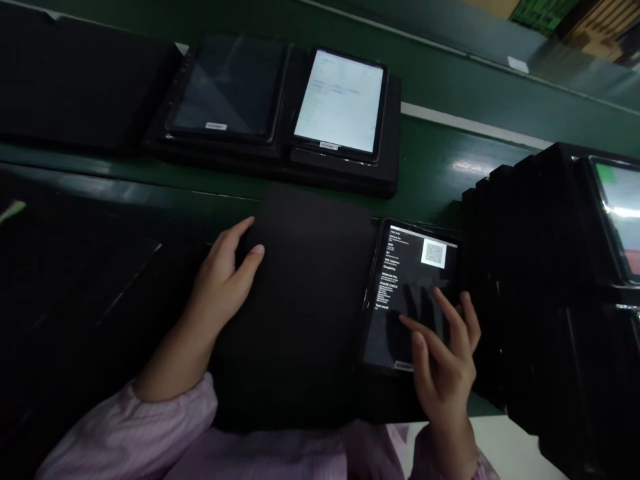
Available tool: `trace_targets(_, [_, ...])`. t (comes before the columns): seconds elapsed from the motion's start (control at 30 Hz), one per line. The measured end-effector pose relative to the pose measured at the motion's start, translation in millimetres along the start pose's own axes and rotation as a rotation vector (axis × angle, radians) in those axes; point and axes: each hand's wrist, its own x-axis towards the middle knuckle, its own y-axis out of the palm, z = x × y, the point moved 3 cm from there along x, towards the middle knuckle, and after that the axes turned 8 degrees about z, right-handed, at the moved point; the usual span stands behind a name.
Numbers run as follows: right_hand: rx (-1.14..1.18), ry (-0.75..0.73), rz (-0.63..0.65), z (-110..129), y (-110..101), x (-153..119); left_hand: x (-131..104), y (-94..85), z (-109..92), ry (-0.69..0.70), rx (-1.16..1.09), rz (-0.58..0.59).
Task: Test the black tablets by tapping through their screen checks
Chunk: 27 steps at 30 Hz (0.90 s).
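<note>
A tablet lies face up on the right part of a black tray, its dark screen showing white text and a QR code. Over its lower half hovers my right hand, fingers spread, the index fingertip at or just above the glass. My left hand rests at the tray's left edge, thumb on top and fingers apart; it seems to steady the edge without closing on it. Behind, a dark-screened tablet and a tablet with a lit white screen sit side by side on black foam.
Black trays are stacked at the right, with another lit tablet on top. A large black tray is at the back left. The green surface carries a white line along its length.
</note>
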Motion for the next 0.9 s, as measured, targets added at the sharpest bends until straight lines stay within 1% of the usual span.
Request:
trace_targets(0.13, [0.018, -0.063, 0.147, 13.0, 11.4, 2.7, 0.1, 0.4, 0.2, 0.015, -0.022, -0.003])
trace_targets(0.3, [0.027, -0.113, 0.217, 21.0, 15.6, 7.0, 0.5, 0.2, 1.3, 0.041, -0.009, -0.005])
trace_targets(0.43, [0.021, -0.128, 0.263, 19.8, 17.4, 6.6, 1.8, 1.2, 5.6, 0.056, -0.021, 0.004])
trace_targets(0.5, [0.002, -0.131, 0.231, 14.8, 13.9, 6.0, 2.3, 1.6, 9.2, 0.049, -0.027, 0.002])
trace_targets(0.57, [-0.025, -0.112, 0.143, 6.6, 5.1, 6.4, 2.3, 1.9, 12.1, 0.048, -0.022, 0.001])
trace_targets(0.67, [-0.057, -0.011, -0.01, -7.8, -13.7, 9.6, 1.6, 2.0, 13.7, 0.063, -0.003, -0.002])
trace_targets(0.73, [-0.077, 0.056, -0.076, -14.8, -24.8, 13.8, 1.1, 1.8, 13.5, 0.065, 0.008, -0.005])
trace_targets(0.8, [-0.103, 0.085, -0.104, -19.1, -31.8, 19.6, 1.0, 1.6, 12.9, 0.06, 0.013, -0.005])
trace_targets(0.9, [-0.142, 0.095, -0.087, -25.9, -32.3, 30.0, 1.4, 1.3, 12.2, 0.052, 0.003, -0.003])
